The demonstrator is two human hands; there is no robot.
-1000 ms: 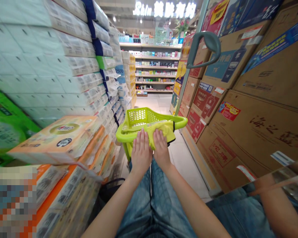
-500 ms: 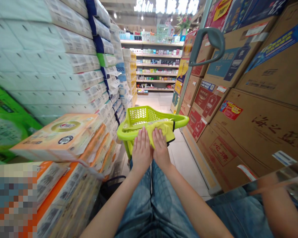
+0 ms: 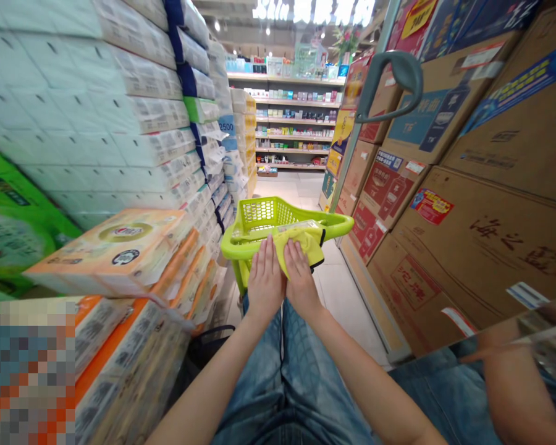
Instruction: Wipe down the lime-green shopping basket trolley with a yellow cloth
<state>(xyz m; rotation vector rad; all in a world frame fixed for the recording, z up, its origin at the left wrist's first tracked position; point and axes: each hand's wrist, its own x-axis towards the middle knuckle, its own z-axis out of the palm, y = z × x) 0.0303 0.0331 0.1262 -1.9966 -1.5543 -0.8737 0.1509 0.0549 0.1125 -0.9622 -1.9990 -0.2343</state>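
Lying flat and open, your left hand (image 3: 265, 278) and right hand (image 3: 301, 278) pressed the yellow cloth (image 3: 301, 247) onto the rim of the lime-green shopping basket (image 3: 264, 213), gripping nothing. Unpinched, it could have slid off had either hand lifted.

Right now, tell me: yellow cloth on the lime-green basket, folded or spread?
Folded: the yellow cloth lies doubled under the left hand and right hand.
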